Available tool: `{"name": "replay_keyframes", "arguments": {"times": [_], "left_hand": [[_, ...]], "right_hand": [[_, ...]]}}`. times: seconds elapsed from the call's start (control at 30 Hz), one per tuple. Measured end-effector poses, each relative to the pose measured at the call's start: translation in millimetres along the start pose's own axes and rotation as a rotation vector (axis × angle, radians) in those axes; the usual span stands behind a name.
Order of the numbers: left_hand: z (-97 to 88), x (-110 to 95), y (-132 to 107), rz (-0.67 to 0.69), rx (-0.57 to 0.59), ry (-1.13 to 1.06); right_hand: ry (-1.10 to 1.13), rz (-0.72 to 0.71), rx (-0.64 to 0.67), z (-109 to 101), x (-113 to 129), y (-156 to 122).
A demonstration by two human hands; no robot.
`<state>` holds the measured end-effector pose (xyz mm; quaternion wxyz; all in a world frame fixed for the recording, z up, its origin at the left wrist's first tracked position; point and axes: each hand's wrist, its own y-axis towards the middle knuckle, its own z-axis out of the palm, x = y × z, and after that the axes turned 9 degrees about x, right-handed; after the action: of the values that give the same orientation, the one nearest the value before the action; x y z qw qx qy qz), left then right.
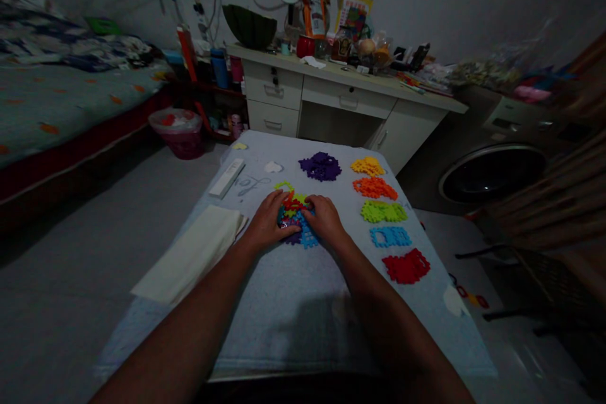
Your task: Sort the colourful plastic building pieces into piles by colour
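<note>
My left hand (271,221) and my right hand (324,219) rest side by side on a mixed heap of coloured plastic pieces (296,218) in the middle of the table (284,303). Their fingers curl down onto the heap and press on it. To the right lie sorted piles: yellow (368,166), orange (375,188), green (383,211), blue (390,237) and red (406,266). A purple pile (320,166) sits beyond the heap.
A white remote-like bar (227,178) and a folded cream cloth (189,255) lie on the table's left side. Beyond stand a cluttered white desk (345,91), a bed (61,107), a pink bin (180,132) and a washing machine (497,158).
</note>
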<state>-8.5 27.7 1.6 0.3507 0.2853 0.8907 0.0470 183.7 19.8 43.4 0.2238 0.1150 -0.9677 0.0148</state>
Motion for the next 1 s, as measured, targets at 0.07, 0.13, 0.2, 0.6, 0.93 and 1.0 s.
{"name": "replay_keyframes", "arguments": {"times": [0.07,0.13,0.2,0.6,0.93,1.0], "left_hand": [[-0.3,0.0,0.7,-0.003,-0.007,0.035],[-0.7,-0.2,1.4,-0.009,0.002,0.065],[-1.0,-0.8,1.8,-0.017,0.023,0.089],[-1.2,0.5,0.3,-0.051,0.088,0.161],[-0.5,2.2,2.5,-0.048,0.063,0.131],[-0.7,3.2,2.9,-0.059,0.053,0.115]], "right_hand": [[-0.008,0.013,-0.004,5.0,-0.5,3.4],[-0.004,0.02,-0.027,7.7,-1.9,3.4],[0.012,0.021,-0.066,7.3,-3.9,1.4],[0.154,0.075,-0.239,-54.3,-62.3,-36.2],[0.284,0.27,-0.203,-107.8,-137.7,-137.3],[0.281,0.312,-0.187,-112.0,-145.9,-157.0]]}}
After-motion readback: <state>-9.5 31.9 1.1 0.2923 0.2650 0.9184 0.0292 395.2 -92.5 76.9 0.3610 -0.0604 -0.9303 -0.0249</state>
